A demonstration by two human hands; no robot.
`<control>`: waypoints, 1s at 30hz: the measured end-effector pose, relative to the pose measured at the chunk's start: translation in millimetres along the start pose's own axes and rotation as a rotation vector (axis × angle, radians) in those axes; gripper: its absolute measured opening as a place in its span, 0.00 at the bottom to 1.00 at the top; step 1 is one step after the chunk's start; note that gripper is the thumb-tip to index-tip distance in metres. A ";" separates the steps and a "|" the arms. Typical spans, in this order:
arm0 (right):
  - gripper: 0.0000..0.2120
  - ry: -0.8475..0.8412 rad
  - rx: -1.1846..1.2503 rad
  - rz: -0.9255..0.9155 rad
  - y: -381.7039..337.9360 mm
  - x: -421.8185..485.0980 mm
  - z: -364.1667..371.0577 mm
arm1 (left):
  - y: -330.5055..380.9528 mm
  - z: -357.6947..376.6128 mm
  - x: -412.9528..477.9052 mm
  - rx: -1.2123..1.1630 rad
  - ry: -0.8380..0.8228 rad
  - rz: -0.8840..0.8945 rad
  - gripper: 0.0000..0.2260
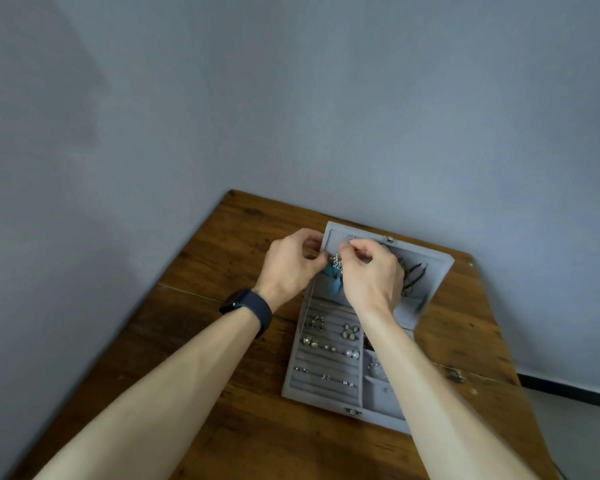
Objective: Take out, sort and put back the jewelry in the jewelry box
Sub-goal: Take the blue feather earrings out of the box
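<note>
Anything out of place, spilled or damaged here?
Nothing stands out. The jewelry box lies open on the table, with the earrings seated in their rows and none spilled. The left hand and right hand both hold a teal feather piece over the lid.

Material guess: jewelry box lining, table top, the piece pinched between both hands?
Jewelry box: grey matte, soft-looking lining, likely velvet or flocked fabric. Table: brown wood, visible grain and knots, worn finish. Held piece: glinting silvery links, probably metal, plus a teal soft part, maybe feather or tassel; too blurred to say.
</note>
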State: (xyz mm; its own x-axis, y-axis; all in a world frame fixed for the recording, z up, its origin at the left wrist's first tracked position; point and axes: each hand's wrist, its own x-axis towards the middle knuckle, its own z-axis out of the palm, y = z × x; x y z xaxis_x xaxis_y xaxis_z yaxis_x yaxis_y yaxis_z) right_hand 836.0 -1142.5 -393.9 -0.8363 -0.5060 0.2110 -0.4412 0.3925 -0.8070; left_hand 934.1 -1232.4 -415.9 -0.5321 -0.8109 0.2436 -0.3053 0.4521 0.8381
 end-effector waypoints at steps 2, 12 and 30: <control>0.05 -0.009 0.016 -0.021 -0.4 -1.3 -1.3 | 1.1 -1.8 0.1 0.021 -0.001 0.003 0.14; 0.03 0.005 0.003 -0.199 20.6 -14.5 -35.1 | 8.3 -4.3 -2.9 0.102 -0.024 0.009 0.14; 0.01 -0.046 0.356 -0.099 71.0 -94.4 -119.8 | 30.6 -3.5 -9.9 0.053 -0.099 -0.172 0.23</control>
State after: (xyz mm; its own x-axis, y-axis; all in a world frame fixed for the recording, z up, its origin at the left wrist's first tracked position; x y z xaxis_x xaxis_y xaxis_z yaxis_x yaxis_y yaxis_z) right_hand 844.6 -974.8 -405.0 -0.7761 -0.5655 0.2789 -0.3714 0.0525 -0.9270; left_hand 932.8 -1211.8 -391.0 -0.5430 -0.8383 0.0477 -0.4377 0.3311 0.8359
